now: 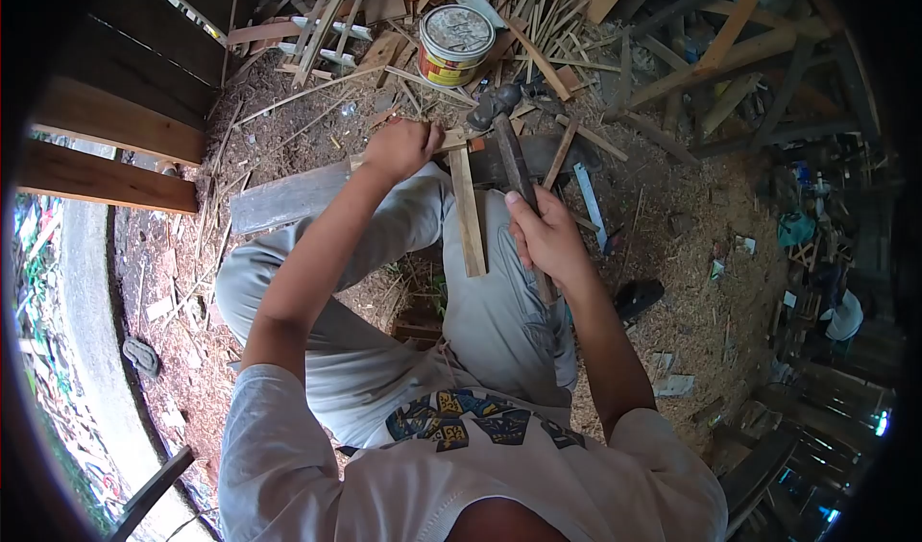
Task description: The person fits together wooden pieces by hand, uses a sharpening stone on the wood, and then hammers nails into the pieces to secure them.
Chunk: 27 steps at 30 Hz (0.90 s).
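My left hand (pixel 401 148) is closed, its fingers pressed on a short wooden piece (pixel 451 141) that lies crosswise over a dark plank. From there a pale wooden strip (pixel 468 217) runs down toward my thigh, joined or overlapping at its upper end. My right hand (pixel 552 235) is wrapped around the handle of a hammer (pixel 515 163). Its dark metal head (pixel 495 107) points away from me, just right of the wooden pieces. The grey plank (pixel 293 196) passes under my left forearm, beyond my bent legs.
A paint bucket (pixel 455 45) with a stained lid stands ahead, among piles of wood offcuts (pixel 552 24). Slats and a blue-white strip (pixel 589 206) lie to the right. Sawdust and chips cover the ground. Wooden boards (pixel 115 172) form a barrier at left; stacked timber frames (pixel 730 62) are at upper right.
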Motion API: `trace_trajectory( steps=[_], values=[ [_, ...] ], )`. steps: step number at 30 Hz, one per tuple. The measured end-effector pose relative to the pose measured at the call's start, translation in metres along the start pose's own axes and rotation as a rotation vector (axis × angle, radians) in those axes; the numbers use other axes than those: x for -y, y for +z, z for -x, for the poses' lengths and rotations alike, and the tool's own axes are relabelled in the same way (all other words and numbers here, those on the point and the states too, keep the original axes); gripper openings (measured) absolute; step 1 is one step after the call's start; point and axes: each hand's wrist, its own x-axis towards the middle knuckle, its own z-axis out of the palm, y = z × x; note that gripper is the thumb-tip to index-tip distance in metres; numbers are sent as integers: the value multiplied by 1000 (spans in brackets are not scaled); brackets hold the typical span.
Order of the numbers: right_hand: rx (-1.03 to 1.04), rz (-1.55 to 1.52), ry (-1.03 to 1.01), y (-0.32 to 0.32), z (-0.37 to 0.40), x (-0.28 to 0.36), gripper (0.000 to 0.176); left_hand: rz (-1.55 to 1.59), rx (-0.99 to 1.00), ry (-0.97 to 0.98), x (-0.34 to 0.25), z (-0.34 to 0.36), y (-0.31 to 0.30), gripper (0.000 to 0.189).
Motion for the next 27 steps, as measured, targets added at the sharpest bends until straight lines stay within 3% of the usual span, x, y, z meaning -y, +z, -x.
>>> trace_trajectory(
  steps=[3, 8, 15, 17, 27],
  values=[
    [-8, -24, 10, 0, 2, 0, 27, -19, 29, 20, -1, 1, -1, 45],
    [-8, -44, -9, 2, 1, -4, 26, -43, 26, 44, -5, -2, -9, 57],
    [-12, -24, -7, 3, -1, -6, 27, -24, 93, -5, -8, -2, -14, 50],
    [-9, -31, -4, 2, -1, -7, 27, -29, 6, 27, -4, 0, -7, 56],
    [9, -33, -25, 1, -4, -7, 27, -95, 1, 18, -2, -1, -11, 56]
  ],
)
